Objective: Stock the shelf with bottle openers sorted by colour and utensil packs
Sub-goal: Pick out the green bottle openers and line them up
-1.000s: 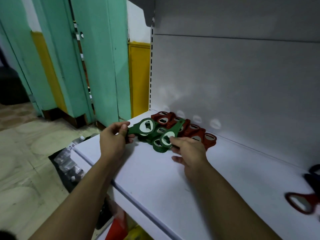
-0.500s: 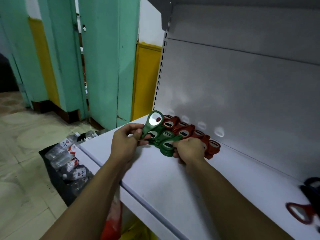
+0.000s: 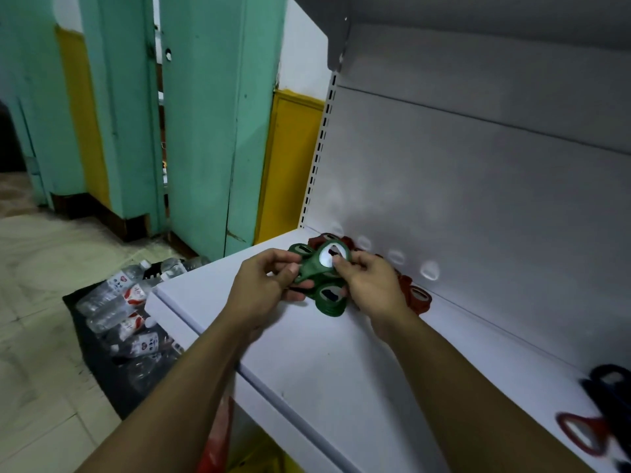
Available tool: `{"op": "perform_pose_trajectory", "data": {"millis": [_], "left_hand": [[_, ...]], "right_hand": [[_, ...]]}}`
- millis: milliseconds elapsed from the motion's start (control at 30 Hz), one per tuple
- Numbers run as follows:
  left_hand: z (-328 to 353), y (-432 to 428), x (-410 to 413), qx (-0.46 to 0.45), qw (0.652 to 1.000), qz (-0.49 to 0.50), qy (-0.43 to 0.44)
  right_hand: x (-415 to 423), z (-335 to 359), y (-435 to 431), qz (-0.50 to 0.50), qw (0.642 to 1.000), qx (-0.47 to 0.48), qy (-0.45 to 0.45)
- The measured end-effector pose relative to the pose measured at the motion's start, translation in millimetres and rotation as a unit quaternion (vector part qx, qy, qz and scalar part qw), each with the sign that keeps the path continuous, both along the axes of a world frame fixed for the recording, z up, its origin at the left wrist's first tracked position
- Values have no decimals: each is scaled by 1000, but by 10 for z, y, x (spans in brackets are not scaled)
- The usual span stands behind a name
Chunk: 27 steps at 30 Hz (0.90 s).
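One green opener (image 3: 317, 266) is held between both hands, lifted just above the shelf (image 3: 324, 363). Its handle end is gripped by the left hand (image 3: 263, 288); its ring head is pinched from the 3 o'clock side by the right hand (image 3: 372, 285). The hands are close together and joined only through the opener.

At 6 o'clock of the held piece, a green stack (image 3: 329, 302) lies on the shelf. A red row (image 3: 418, 297) is seen at 3 to 4 o'clock of that stack, against the back panel (image 3: 478, 199).

Risks, as judged:
- The green stack looks loosely piled. It could be toppled if the held opener is set down off-centre or if the right wrist brushes it.
- The red row lies just beside the right hand. A nudge there could mix the colours.
- The stack sits near the shelf's left end, so a slipped opener could fall toward the water bottles (image 3: 116, 302) on the floor at 9 o'clock.

Not resolved:
- The stack count cannot be read.
- Most of the red row is hidden by the right hand.
- At 5 o'clock of the frame, a loose red opener (image 3: 580, 435) and a dark opener (image 3: 611, 384) are blurred and cut off by the edge.
- No utensil packs are seen.
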State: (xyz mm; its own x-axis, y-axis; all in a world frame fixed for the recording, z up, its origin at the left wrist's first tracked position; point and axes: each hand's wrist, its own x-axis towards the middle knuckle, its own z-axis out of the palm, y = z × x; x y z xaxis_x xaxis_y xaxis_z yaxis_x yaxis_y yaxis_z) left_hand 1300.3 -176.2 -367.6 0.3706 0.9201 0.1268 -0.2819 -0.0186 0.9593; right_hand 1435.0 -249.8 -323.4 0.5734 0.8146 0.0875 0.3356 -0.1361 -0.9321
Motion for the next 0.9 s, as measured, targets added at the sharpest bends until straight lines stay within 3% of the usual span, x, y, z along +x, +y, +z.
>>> {"op": "perform_pose_trajectory", "data": {"millis": [300,467,567,667,800,900], "left_hand": [[-1,-8,26,33,998,47,2],[-2,38,26,15,1000,17,-8],[21,41,-28,-22,997,31,-62],[26,61,-43,-32,997,41,-59],[6,56,-17,-14,997,51,-47],[6,57,-9,-6,998,57,-37]], "right_hand": [[115,198,204,-45,983,41,175],[-84,149,230,30,978,64,197],[-111,114,230,65,996,40,41],[-52,177,190,88,985,-14,-148],[-19,282,113,108,958,-41,-262],[7,315,145,100,955,-43,-277]]}}
